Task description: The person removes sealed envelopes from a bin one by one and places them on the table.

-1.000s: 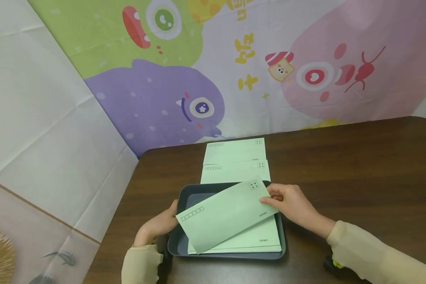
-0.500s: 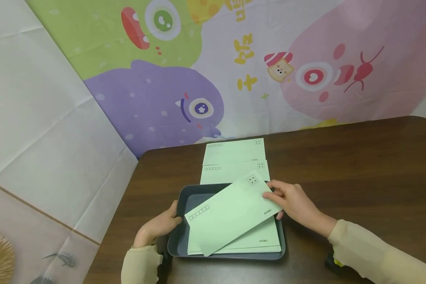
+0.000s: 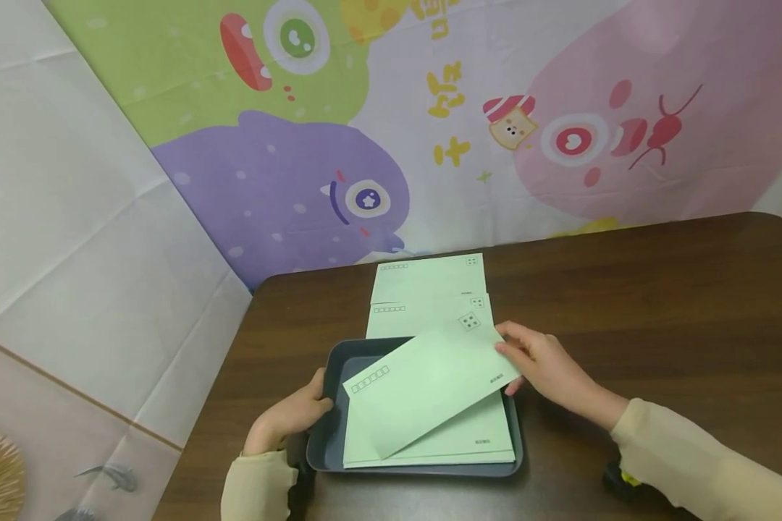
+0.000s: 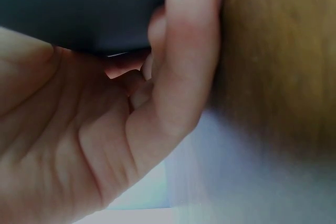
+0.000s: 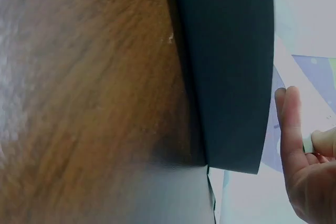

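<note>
The right hand (image 3: pixel 550 367) pinches the right end of a pale green envelope (image 3: pixel 430 383), which slants over a dark tray (image 3: pixel 329 441). More green envelopes (image 3: pixel 492 438) lie stacked inside that tray. At the tray's left wall, the left hand (image 3: pixel 293 414) grips the rim with its thumb over the edge. The left wrist view shows the left hand (image 4: pixel 142 114) with fingers curled against the dark tray wall (image 4: pixel 89 14). In the right wrist view the right hand (image 5: pixel 312 166) is beyond the tray's side (image 5: pixel 226 72), thumb and fingers pinching a small green edge.
Two green envelopes, a far one (image 3: pixel 430 278) and a nearer one (image 3: pixel 397 322), lie on the brown table (image 3: pixel 625 304) behind the tray, the nearer partly covered. A cartoon-printed cloth (image 3: pixel 456 202) hangs behind the table. A dark object with yellow (image 3: pixel 622 481) is near the right sleeve.
The right hand has moved slightly right and up, and the held envelope has shifted right with it over the tray. The left hand has stayed at the tray's rim.
</note>
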`<state>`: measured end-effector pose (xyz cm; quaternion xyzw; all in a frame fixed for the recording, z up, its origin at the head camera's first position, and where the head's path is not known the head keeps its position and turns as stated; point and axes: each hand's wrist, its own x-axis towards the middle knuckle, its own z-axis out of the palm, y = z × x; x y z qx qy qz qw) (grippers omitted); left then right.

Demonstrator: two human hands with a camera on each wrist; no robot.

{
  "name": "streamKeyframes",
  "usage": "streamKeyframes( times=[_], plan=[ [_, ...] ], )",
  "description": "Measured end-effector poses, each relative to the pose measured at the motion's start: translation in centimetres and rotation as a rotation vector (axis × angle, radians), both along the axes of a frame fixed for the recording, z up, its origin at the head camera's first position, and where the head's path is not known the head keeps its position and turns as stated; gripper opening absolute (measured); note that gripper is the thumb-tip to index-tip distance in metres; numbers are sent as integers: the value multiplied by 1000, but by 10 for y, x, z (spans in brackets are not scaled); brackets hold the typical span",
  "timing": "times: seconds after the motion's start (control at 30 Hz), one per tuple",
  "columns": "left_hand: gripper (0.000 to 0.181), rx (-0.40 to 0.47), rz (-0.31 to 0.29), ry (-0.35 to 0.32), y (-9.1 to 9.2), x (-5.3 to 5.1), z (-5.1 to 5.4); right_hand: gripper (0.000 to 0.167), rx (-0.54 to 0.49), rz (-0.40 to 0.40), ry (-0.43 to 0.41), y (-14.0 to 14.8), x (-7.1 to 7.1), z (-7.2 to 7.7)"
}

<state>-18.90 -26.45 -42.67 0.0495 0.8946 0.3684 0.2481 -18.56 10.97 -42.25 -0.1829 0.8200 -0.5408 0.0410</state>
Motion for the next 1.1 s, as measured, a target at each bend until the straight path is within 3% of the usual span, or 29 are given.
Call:
streamKeyframes(
  times=[0.37,0.67,1.1],
  plan=[
    [62,3,8,-3,-1,2,1,26,-15,-126,-39,12,-15,10],
    [66,-26,-11,-16,-2,2,2,40,-190,-151,-176,41,-43,17],
    [68,-51,1,-39,-4,3,4,54,-162,-258,-309,75,-83,14]
  ],
)
